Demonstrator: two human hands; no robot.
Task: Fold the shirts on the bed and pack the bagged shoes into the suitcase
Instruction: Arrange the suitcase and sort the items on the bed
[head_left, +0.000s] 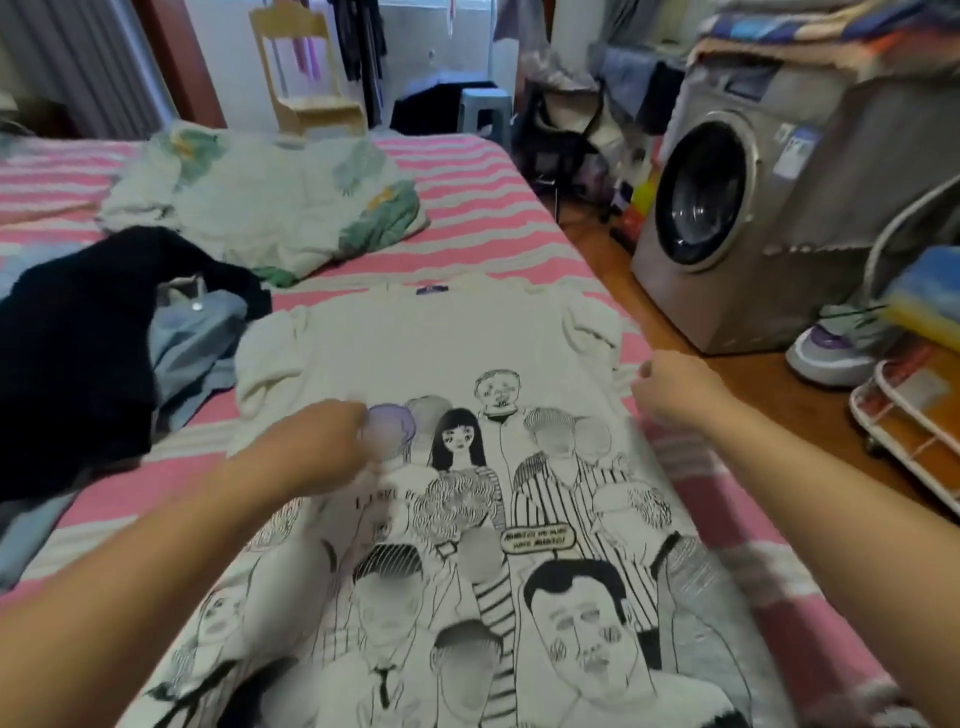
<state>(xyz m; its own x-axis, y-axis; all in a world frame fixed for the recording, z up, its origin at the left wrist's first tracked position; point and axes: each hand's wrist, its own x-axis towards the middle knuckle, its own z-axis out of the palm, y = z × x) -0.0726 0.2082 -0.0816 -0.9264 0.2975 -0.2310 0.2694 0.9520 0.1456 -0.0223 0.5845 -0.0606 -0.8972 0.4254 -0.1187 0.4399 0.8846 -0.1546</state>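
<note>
Cream printed shirt (467, 364) lies face up, flat on the striped bed (467, 171). Right hand (675, 387) pinches the side edge; left hand (322, 447) is blurred, grip undetermined. Advice: smooth cloth away from each grip, then fold the sleeve inward squarely.

pretty clearly a lived-in bedroom in someone's home. a bed (467, 171) with a pink striped sheet fills the left and centre of the frame, with a crumpled floral quilt (260, 202) and loose clothes on it. on the right there's a front-loading washing machine (727, 208) on a wooden floor (753, 384), with folded fabric stacked on top. a small wooden chair (304, 73) and hanging clothes sit at the top.
</note>
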